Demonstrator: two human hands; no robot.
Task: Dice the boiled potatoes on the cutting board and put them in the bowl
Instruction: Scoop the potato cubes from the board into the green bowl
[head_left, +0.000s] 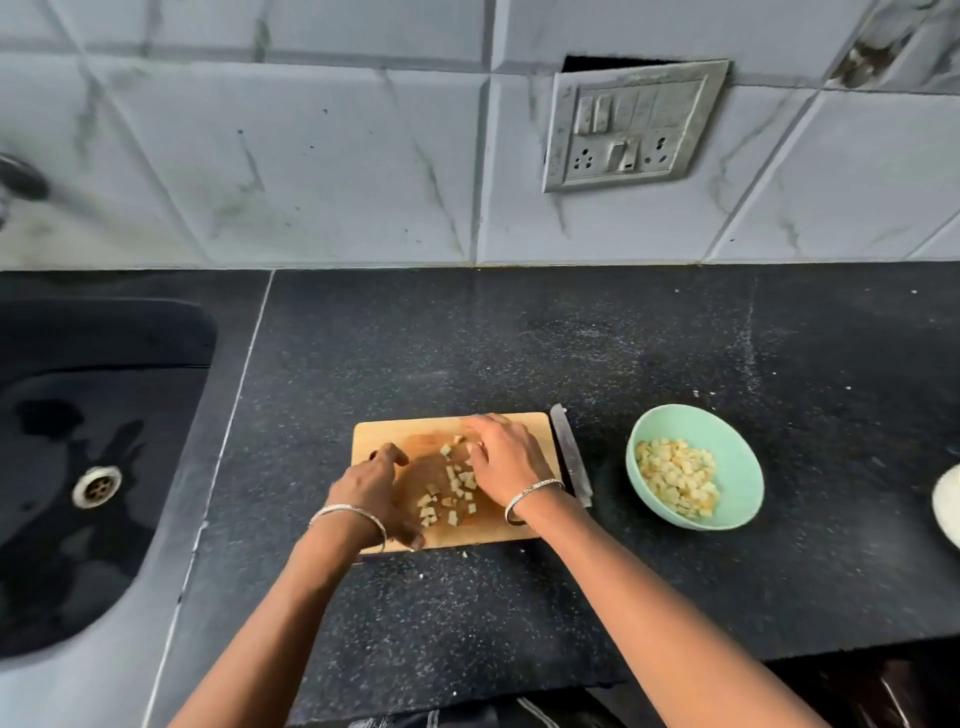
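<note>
Neither grip clasps anything: left hand (376, 486) and right hand (506, 457), loosely cupped, flank the potato dice (453, 475); the bowl (727, 431) sits rightward, nearer the right hand.

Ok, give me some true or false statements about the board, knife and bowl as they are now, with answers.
The knife lies on the counter beside the cutting board. True.
The bowl is empty. False: it holds diced potato.
Potato pieces lie on the board between the left hand and right hand. True.
The right hand grips the knife. False: it rests on the board, apart from the knife.
The sink is right of the board. False: it is on the left.
</note>
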